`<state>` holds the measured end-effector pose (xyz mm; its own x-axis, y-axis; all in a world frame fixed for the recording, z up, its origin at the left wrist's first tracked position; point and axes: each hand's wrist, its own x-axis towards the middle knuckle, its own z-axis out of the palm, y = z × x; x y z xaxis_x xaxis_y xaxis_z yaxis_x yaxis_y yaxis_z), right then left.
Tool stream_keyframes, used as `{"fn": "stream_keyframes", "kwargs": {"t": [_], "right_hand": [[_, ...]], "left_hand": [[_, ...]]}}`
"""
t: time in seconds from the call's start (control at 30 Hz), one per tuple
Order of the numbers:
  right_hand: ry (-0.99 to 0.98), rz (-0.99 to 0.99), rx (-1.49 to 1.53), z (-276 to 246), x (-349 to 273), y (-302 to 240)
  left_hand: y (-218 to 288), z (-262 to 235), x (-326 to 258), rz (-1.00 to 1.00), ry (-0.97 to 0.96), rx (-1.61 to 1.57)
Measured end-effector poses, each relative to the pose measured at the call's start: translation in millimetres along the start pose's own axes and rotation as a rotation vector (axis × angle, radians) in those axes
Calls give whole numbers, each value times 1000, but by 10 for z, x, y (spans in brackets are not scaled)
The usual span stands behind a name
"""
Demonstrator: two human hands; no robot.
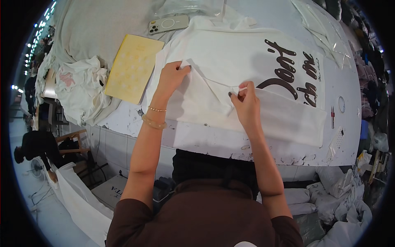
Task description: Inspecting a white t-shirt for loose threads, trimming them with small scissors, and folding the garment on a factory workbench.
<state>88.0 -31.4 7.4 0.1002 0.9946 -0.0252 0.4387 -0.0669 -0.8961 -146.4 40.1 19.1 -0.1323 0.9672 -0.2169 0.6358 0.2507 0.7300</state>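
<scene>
A white T-shirt (247,57) with dark lettering lies flat on a white table (205,142). My left hand (172,77) pinches a folded edge of the shirt at its left side. My right hand (244,101) grips a fold of the white cloth near the middle, just left of the lettering. A sleeve or flap of the shirt is stretched between the two hands.
A yellow sheet of stickers (132,68) lies left of the shirt, a phone (168,24) behind it. Crumpled white garments (82,88) pile at the table's left end. Clear bags (325,29), a pen (332,117) sit right. A person (35,148) bends over at lower left.
</scene>
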Motion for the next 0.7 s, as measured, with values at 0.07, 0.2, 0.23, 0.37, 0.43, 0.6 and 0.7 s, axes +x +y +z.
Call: {"fn": "stream_keyframes", "kwargs": {"t": [0.07,0.2,0.23,0.37,0.43,0.6,0.7], "right_hand": [[27,-70,109,2,19,74],[-37,24,251,-101,78,199],[-73,14,240,-103,91,227],[-224,108,272,-102,95,194],[-170,-98,-6,-95,59,205],[50,-411,-402,-163,-134,-225],[-76,-694,-602,-79,-325,-231]], "left_hand": [[-109,-35,-119,-14,49,-187],[-98,-113,-465,-10,-5,-505],[-98,-129,-501,30,-105,-566],[-563,-90,-357,360,-74,-194],[-512,13,-364,465,171,57],[-189,-86,-632,297,256,346],[-171,-42,-660,469,298,427]]}}
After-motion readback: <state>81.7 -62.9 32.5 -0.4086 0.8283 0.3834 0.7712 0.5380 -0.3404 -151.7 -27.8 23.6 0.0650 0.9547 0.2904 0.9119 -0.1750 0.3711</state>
